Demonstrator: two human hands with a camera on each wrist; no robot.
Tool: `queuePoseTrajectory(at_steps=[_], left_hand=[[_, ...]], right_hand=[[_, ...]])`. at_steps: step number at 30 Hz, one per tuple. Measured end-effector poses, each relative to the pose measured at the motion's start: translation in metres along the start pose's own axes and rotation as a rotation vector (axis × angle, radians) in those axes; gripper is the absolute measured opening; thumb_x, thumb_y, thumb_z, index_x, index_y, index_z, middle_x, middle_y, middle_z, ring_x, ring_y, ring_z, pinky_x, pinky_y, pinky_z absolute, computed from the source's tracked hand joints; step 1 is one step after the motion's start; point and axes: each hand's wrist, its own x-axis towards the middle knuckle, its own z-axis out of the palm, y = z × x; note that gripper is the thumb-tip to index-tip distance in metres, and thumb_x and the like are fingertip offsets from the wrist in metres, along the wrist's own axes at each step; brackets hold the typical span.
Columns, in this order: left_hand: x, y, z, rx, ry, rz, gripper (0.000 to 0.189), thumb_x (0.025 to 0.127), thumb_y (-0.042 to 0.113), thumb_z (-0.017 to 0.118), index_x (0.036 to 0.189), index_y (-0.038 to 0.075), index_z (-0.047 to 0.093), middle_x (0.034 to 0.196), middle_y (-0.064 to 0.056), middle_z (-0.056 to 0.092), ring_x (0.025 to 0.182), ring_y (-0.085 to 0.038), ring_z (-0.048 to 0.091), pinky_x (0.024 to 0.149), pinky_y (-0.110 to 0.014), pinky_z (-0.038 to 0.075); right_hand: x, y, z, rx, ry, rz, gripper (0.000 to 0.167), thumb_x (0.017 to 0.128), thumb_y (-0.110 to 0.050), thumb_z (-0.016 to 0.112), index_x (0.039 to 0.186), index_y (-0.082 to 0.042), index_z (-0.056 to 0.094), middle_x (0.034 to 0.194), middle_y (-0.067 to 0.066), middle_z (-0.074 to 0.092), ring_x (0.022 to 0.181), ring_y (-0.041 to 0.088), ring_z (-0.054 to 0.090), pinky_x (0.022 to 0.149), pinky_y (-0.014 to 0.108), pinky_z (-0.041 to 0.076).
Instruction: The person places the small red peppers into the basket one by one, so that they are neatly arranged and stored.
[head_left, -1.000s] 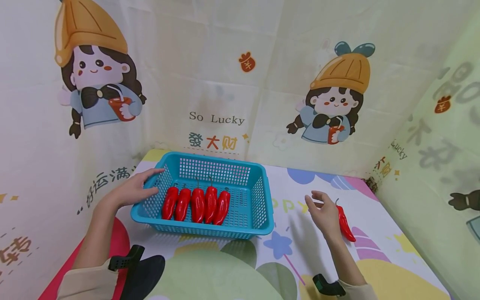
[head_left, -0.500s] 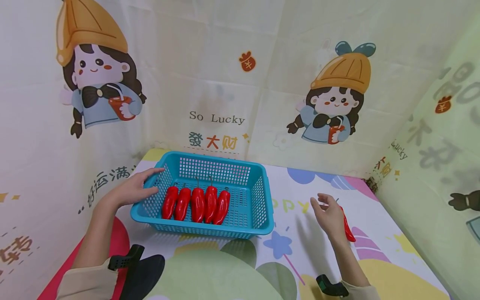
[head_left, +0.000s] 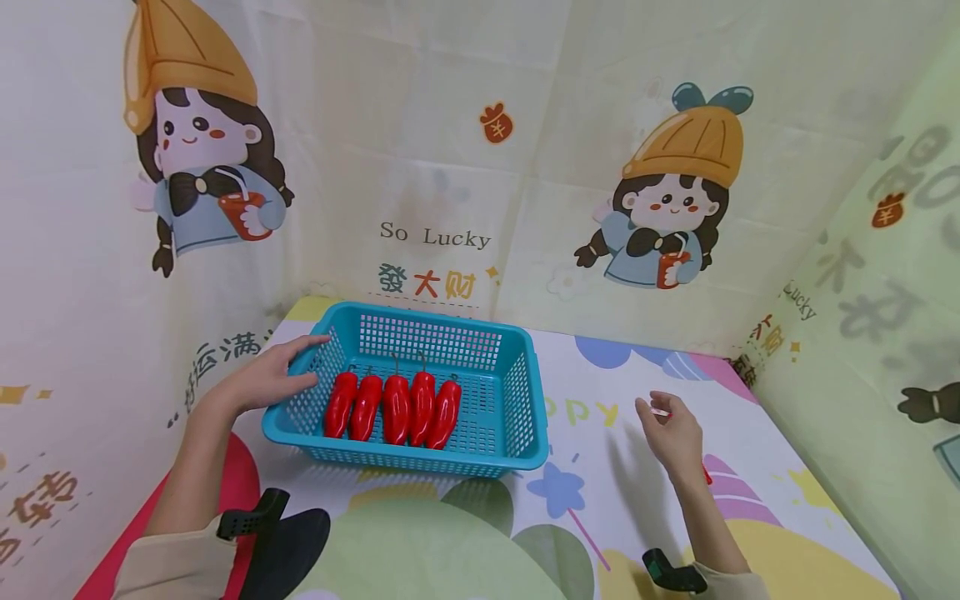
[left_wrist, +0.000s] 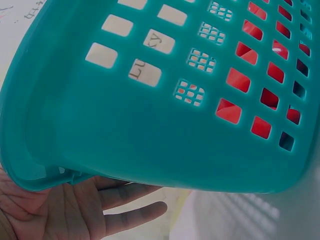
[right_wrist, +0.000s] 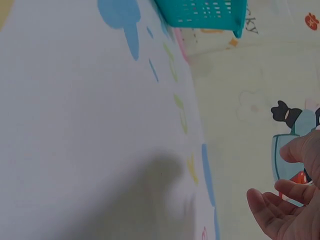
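In the head view, several shiny red chili peppers (head_left: 396, 408) lie side by side in a turquoise plastic basket (head_left: 480, 463). My left hand (head_left: 266, 377) rests at the basket's left end, thumb and forefinger over the rim. The left wrist view shows other fingers (left_wrist: 136, 218) stretched out straight outside the basket, partly hidden by its wall. To the right, my right hand (head_left: 675, 435) hovers over the tabletop with loosely bent fingers and nothing held. One more chili pepper (head_left: 707, 474) lies under it, mostly hidden by the hand.
A white tablecloth (head_left: 570, 367) with colourful prints covers the table. Cream cloth walls (head_left: 540, 192) with cartoon figures stand close behind and at both sides. Each wrist wears a black camera band (head_left: 671, 575).
My right hand has moved to the right, and now covers most of the lone chili pepper that showed beside it earlier. My left hand and the basket have stayed put.
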Motion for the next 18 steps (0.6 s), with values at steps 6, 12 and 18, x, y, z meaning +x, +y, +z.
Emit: queuePoseTrajectory(at_steps=[6, 12, 18], left_hand=[[0.000, 0.000, 0.000, 0.003, 0.001, 0.002, 0.080, 0.094, 0.020, 0.071, 0.159, 0.002, 0.029, 0.152, -0.039, 0.032, 0.131, -0.061, 0.039, 0.079, -0.056, 0.061], [0.000, 0.000, 0.000, 0.002, 0.002, 0.009, 0.080, 0.094, 0.019, 0.071, 0.159, 0.002, 0.028, 0.152, -0.039, 0.032, 0.130, -0.061, 0.040, 0.079, -0.056, 0.061], [0.000, 0.000, 0.000, 0.003, 0.005, 0.010, 0.081, 0.093, 0.020, 0.072, 0.159, 0.002, 0.028, 0.152, -0.038, 0.032, 0.131, -0.061, 0.040, 0.080, -0.056, 0.061]], right_hand=[[0.003, 0.009, -0.004, -0.016, -0.010, 0.026, 0.049, 0.101, -0.028, 0.063, 0.134, 0.007, 0.056, 0.129, 0.032, 0.062, 0.113, 0.045, 0.065, 0.068, 0.010, 0.043], [0.007, 0.015, -0.009, -0.042, -0.005, 0.022, 0.052, 0.099, -0.026, 0.065, 0.136, 0.009, 0.055, 0.127, 0.033, 0.063, 0.112, 0.046, 0.065, 0.079, 0.025, 0.051], [0.009, 0.020, -0.014, -0.059, -0.047, 0.055, 0.057, 0.097, -0.024, 0.066, 0.139, 0.011, 0.050, 0.131, 0.037, 0.058, 0.121, 0.049, 0.057, 0.101, 0.056, 0.047]])
